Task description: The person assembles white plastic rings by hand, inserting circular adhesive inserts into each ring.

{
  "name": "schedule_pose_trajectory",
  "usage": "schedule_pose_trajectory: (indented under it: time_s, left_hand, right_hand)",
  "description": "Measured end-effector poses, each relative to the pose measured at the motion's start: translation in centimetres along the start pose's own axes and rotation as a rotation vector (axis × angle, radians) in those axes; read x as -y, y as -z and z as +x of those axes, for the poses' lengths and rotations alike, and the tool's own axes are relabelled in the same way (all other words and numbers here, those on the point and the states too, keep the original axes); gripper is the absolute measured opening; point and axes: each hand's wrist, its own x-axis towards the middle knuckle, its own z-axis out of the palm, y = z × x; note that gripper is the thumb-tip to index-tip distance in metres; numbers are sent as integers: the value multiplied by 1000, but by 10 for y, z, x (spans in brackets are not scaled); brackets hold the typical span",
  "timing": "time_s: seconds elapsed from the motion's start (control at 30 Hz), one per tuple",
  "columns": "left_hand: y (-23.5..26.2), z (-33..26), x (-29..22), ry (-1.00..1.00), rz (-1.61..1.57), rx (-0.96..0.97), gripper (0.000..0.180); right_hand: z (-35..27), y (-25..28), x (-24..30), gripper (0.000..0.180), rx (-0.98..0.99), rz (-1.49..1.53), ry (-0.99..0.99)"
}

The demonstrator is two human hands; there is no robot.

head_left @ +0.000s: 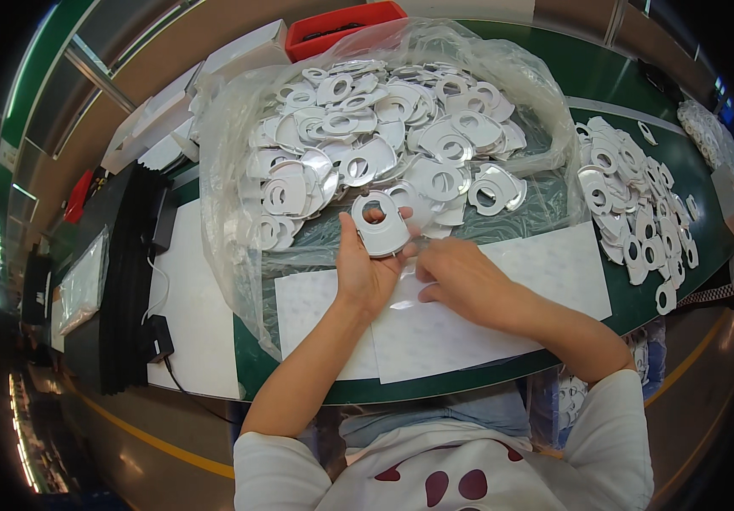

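My left hand (369, 277), palm up, holds a white plastic cover (383, 228) with a round hole near its top; fingertips show through the hole and at its right edge. Just right of it, my right hand (467, 279) is closed in a pinch on a shiny clear film (404, 292) below the cover. Its fingertips are partly hidden. Both hands are over white paper sheets (495, 332) at the table's near edge. Beyond them a large heap of similar white covers (358, 123) lies in an open clear plastic bag (222, 204).
A second pile of white covers (631, 196) lies on the green table (639, 102) at right. A red bin (346, 27) and white boxes (243, 53) stand at the back. On the left are a black stack (116, 281) and a black adapter (159, 338) with a cable.
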Motion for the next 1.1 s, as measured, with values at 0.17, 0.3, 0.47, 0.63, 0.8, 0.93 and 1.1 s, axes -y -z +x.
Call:
schedule_pose_trajectory:
  time_s: [0.17,0.3,0.47,0.63,0.8,0.93,1.1]
  left_hand:
    - [-6,3,3,-14,124,-29,55]
    - [-11,0,1,-26,180,-78,56]
    - [-28,-6,5,69,229,-131,60]
    - [-20,-12,10,132,182,170,63]
    - [-23,-10,19,168,306,-30,60]
    - [-21,-9,20,168,315,-19,60]
    - [-19,-8,21,169,289,-7,60]
  right_hand:
    - [-13,0,11,14,-101,-210,138]
    - [-15,38,25,12,302,-38,308]
    - [-8,70,16,7,267,647,298]
    - [10,34,-21,12,-327,894,-167]
    - [13,17,-30,13,-205,915,-295]
    - [13,11,-34,19,-242,897,-262]
    - [14,9,-35,18,-249,913,-273]
